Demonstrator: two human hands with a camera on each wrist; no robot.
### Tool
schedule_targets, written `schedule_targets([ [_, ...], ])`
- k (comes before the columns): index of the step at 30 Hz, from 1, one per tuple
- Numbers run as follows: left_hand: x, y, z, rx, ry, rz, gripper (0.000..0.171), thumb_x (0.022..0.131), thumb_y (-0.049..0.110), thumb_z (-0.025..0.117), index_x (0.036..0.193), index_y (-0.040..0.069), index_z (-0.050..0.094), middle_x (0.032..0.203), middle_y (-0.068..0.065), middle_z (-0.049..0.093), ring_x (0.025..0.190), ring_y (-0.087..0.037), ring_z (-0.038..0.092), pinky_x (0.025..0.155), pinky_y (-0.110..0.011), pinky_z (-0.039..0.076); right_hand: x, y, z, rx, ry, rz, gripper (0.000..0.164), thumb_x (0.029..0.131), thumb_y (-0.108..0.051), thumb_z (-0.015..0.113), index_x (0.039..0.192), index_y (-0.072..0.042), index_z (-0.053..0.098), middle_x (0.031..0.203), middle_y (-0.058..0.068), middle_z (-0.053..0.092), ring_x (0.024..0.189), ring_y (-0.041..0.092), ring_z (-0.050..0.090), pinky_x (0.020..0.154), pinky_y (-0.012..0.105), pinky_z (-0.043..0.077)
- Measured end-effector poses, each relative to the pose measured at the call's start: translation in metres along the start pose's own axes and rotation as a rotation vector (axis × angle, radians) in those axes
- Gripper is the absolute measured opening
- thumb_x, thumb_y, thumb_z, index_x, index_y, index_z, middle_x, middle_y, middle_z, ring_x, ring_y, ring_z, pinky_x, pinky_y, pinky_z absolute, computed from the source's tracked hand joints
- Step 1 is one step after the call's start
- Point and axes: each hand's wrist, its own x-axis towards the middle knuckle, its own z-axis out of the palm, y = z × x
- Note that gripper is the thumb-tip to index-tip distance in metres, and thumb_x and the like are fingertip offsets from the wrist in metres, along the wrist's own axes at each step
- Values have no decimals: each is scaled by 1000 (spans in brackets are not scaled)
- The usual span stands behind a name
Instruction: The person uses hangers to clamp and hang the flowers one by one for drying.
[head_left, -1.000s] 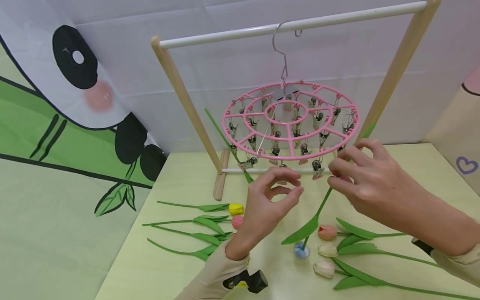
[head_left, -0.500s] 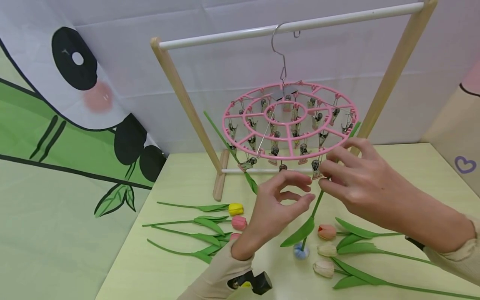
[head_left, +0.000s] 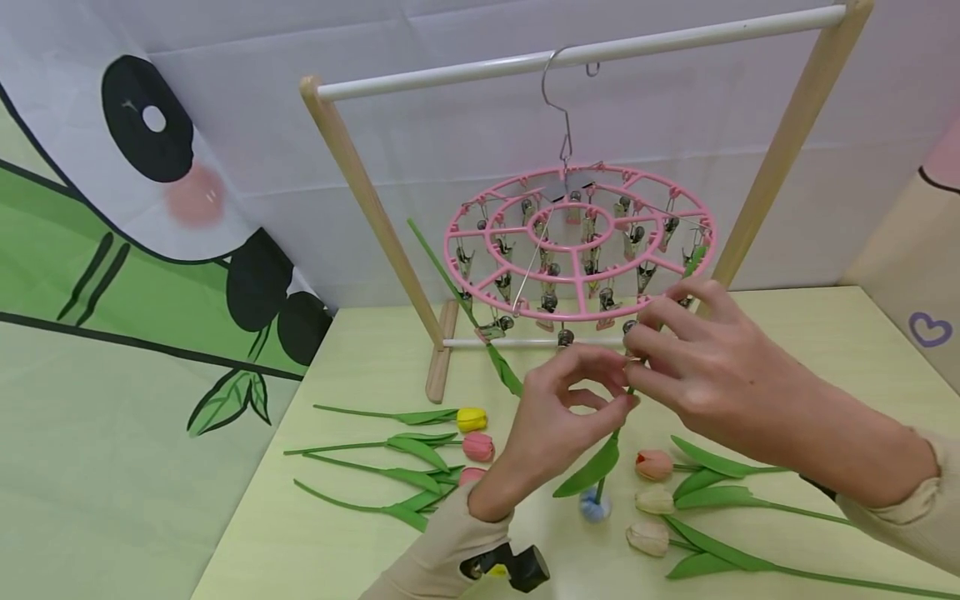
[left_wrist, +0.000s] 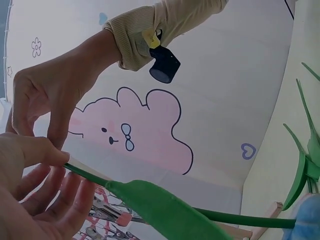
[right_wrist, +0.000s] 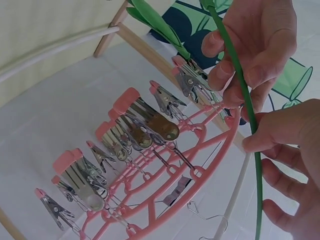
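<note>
We note the blue tulip (head_left: 596, 471) head down before the pink clip hanger (head_left: 570, 317), its stem pinched between thumb and curled fingers of the right hand (head_left: 708, 367). The left hand (head_left: 557, 423) curves into a loose ring, thumb at the same stem nearer the bloom; we cannot tell whether it grips. Main risk, in our judgement: the stem is thin, so a slackened pinch or uneven pull between the hands could let it twist or slide. We cannot tell whether the bloom touches the table (head_left: 262, 533); a sideways sweep could knock it against the orange tulip (head_left: 654, 465) or cream tulips (head_left: 647, 539) on the right. The hanger depends on one steel hook (head_left: 544, 82) over the white rail (head_left: 450, 72), so a bump would probably set it swinging and tug the hung tulip (head_left: 504, 371) held by a metal clip (head_left: 497, 327) at left. Other hanging clips (head_left: 550, 302) crowd the fingers; the right wooden post (head_left: 790, 150) stands behind. Leftward lie the yellow tulip (head_left: 472, 419) and pink tulips (head_left: 478, 447), near the left sleeve (head_left: 442, 542).
</note>
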Motion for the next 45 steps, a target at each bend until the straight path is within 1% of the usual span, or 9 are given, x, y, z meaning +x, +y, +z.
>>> schedule_targets([
  [4,-1,0,-1,28,22,6,28,83,-3,68,109,2,60,96,-14,63,82,-21,63,67,-33,58,3,-1,0,4,3,-15,39,100,-4,34,75,0,64,78,11,55,80,34,53,77,53,39],
  [9,-2,2,-3,11,29,13,26,83,-3,67,108,0,61,96,-15,63,83,-18,62,67,-34,58,6,-4,1,5,3,-35,42,101,-5,33,78,2,67,79,13,57,80,35,54,77,53,40],
  [18,-6,3,-10,4,40,11,23,82,-6,65,104,-2,62,95,-16,62,83,-19,60,67,-36,58,12,-9,-2,20,52,-39,34,100,-1,36,80,2,64,84,14,60,81,34,56,76,51,44],
  [25,-9,4,-15,18,81,17,22,81,-7,66,102,-2,61,93,-16,60,82,-23,60,68,-37,58,17,-11,-3,22,91,0,33,95,5,35,74,-2,61,83,10,60,79,29,59,72,43,55],
  [31,-11,4,-18,7,100,10,24,80,-9,65,103,-3,59,94,-17,59,83,-23,59,70,-38,58,18,-12,-5,19,81,44,33,93,1,37,76,-4,65,82,9,60,77,26,62,70,42,57],
  [36,-13,3,-20,14,108,9,24,81,-8,65,103,-5,59,95,-19,58,83,-26,58,70,-36,58,18,-13,-4,21,93,81,32,92,0,38,75,-4,65,82,8,60,76,26,63,62,40,57],
  [39,-14,3,-21,27,119,11,23,82,-8,64,103,-5,58,94,-20,58,83,-27,58,70,-34,58,14,-13,0,28,96,102,27,90,-1,41,77,-4,65,86,7,61,78,25,64,56,38,56],
  [42,-15,3,-23,39,127,5,22,82,-7,64,103,-5,59,94,-20,58,83,-26,58,70,-34,58,4,-11,5,20,68,118,21,87,-2,48,90,-6,69,97,6,64,87,24,65,54,35,55],
  [45,-15,3,-25,46,134,10,21,82,-7,64,102,-4,59,95,-19,58,82,-25,58,69,-34,58,0,-9,7,17,46,145,23,85,-3,50,97,-6,69,101,5,64,89,23,66,50,34,53],
])
